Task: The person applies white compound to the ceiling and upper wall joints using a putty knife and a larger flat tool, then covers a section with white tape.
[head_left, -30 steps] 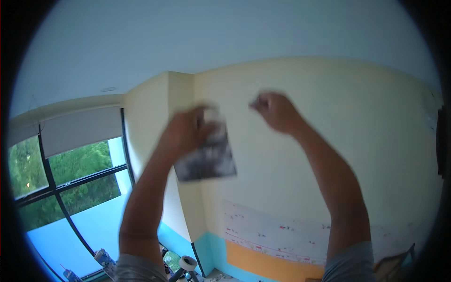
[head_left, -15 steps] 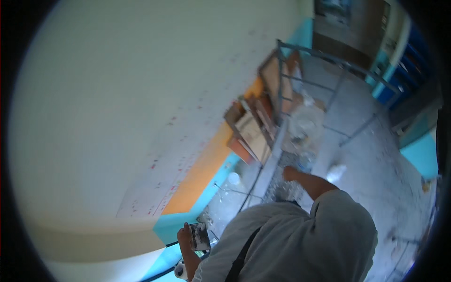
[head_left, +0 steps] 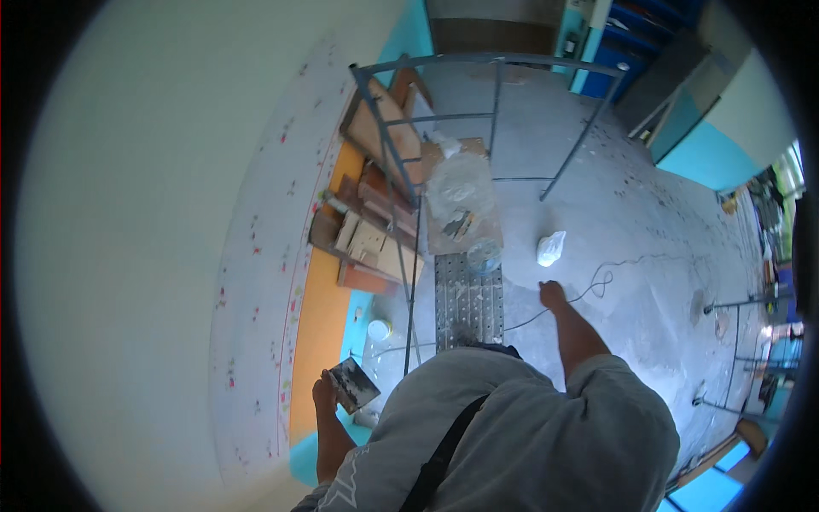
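Observation:
My left hand (head_left: 324,392) is closed on the edge of a flat rectangular plate (head_left: 354,386), smeared dark and pale, that looks like a plasterer's hawk. It is held out beside the wall, low at the left. Away from my body on the right, my right hand (head_left: 551,295) is curled with no object showing in it. Below and ahead of me runs a perforated metal plank (head_left: 469,294). On its far part lie a brown board (head_left: 488,235), a pale plastic sheet (head_left: 461,183) and small tools (head_left: 458,224). A clear plastic tub (head_left: 484,256) sits near them.
Grey scaffold rails (head_left: 495,60) rise around the plank's far end. Wooden boards (head_left: 375,243) lean against the patched wall (head_left: 264,282). On the floor are a white bag (head_left: 551,248), a looping cable (head_left: 597,282) and a white-lidded container (head_left: 379,331). A blue shelf (head_left: 640,26) stands far right.
My view has turned, so the plank now runs straight ahead. My right hand has swung outward, off to the right of the plank. The plate in my left hand is tilted differently.

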`<state>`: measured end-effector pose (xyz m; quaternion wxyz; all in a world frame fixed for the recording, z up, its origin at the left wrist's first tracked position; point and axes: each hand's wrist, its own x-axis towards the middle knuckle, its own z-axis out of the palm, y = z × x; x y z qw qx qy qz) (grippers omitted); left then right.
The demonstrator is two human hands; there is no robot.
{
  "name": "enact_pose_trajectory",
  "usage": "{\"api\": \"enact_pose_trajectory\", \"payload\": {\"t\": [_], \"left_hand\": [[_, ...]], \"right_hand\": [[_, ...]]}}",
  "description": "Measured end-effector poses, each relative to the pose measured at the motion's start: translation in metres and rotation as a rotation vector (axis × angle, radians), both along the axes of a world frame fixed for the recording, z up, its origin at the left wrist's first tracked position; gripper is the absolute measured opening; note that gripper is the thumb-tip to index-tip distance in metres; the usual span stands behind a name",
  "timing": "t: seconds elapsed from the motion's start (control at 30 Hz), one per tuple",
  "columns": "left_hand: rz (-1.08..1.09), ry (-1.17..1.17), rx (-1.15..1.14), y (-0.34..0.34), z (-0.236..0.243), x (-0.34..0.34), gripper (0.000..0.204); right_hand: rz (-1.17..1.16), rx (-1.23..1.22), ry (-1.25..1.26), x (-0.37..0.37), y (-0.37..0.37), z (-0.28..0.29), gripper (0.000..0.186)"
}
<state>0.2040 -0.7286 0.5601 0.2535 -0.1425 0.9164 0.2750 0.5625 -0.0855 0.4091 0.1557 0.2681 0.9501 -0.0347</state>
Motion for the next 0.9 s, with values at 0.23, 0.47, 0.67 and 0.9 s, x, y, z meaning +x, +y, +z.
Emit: {"api": "enact_pose_trajectory", "payload": {"t": [0.23, 0.47, 0.67, 0.9], "left_hand": [[0.109, -0.221, 0.896, 0.161, 0.005, -0.068, 0.051], [0.157, -0.698, 1.382, 0.323, 0.003, -0.064, 0.037], [-0.041, -0.861, 1.383, 0.452, 0.041, -0.012, 0.033], [-0.33, -0.966, 1.27, 0.573, 0.058, 0.015, 0.035]], "right_hand": [[0.029, -0.123, 0.233, -0.048, -0.05, 0.028, 0.015], [-0.38, -0.566, 0.575, -0.081, -0.085, 0.09, 0.046], [-0.687, -1.158, 0.722, -0.14, -0.09, 0.188, 0.061], [-0.83, -1.389, 1.136, -0.139, -0.018, 0.223, 0.056]]}}
